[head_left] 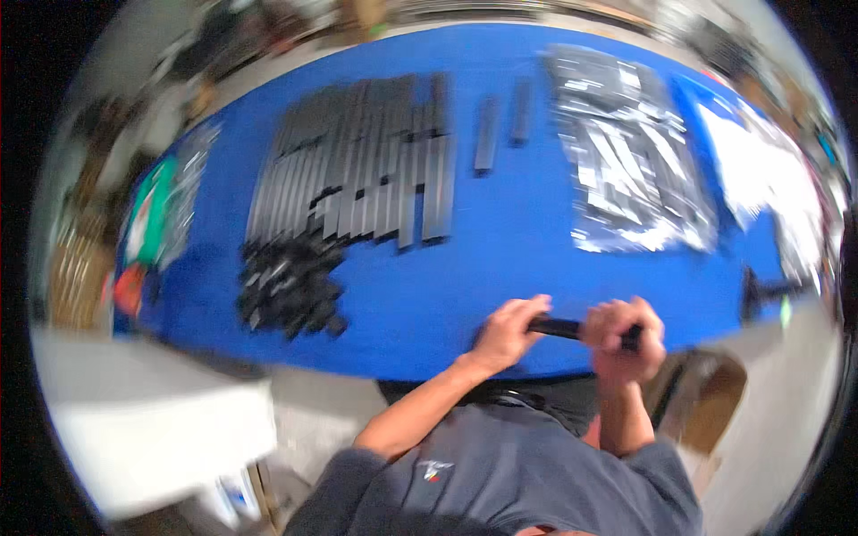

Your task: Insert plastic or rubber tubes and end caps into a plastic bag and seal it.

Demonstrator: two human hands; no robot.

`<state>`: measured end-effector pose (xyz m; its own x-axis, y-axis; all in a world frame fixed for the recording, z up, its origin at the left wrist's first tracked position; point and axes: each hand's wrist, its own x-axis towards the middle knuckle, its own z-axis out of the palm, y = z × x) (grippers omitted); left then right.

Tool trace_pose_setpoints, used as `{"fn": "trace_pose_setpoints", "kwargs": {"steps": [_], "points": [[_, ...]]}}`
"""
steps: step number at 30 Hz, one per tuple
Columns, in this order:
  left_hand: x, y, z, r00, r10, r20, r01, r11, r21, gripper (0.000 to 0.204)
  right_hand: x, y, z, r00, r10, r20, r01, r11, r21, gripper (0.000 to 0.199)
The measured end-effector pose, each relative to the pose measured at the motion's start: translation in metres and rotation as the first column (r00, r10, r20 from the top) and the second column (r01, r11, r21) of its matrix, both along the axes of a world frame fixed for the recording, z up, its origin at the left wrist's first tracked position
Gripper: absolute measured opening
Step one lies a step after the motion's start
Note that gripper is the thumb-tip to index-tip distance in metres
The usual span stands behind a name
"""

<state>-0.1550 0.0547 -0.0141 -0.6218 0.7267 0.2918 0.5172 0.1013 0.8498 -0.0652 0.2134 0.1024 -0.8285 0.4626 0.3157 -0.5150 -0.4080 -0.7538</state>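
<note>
A thin black bar is held in both hands, close to the near edge of the blue tabletop. It lies almost flat, going from left to right. The left hand wraps one end and the right hand wraps the other, so only its middle shows.

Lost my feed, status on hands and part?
Left hand and right hand both gripping one black bar over the blue table edge. Row of black bars lies beyond. Nothing blocking.
</note>
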Motion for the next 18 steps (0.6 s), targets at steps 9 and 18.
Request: {"fn": "trace_pose_setpoints", "kwargs": {"steps": [9,18], "points": [[0.011,0.01,-0.012,0.999,0.045,-0.019,-0.044,0.998,0.042,0.05,0.008,0.012,-0.007,0.992,0.029,-0.121,-0.021,0.997,0.074,0.034],[0.007,0.014,-0.012,0.997,0.023,-0.076,-0.016,0.995,0.095,0.044,0.014,0.027,-0.019,0.998,-0.049,-0.042,0.053,0.994,0.1,0.033]]}}
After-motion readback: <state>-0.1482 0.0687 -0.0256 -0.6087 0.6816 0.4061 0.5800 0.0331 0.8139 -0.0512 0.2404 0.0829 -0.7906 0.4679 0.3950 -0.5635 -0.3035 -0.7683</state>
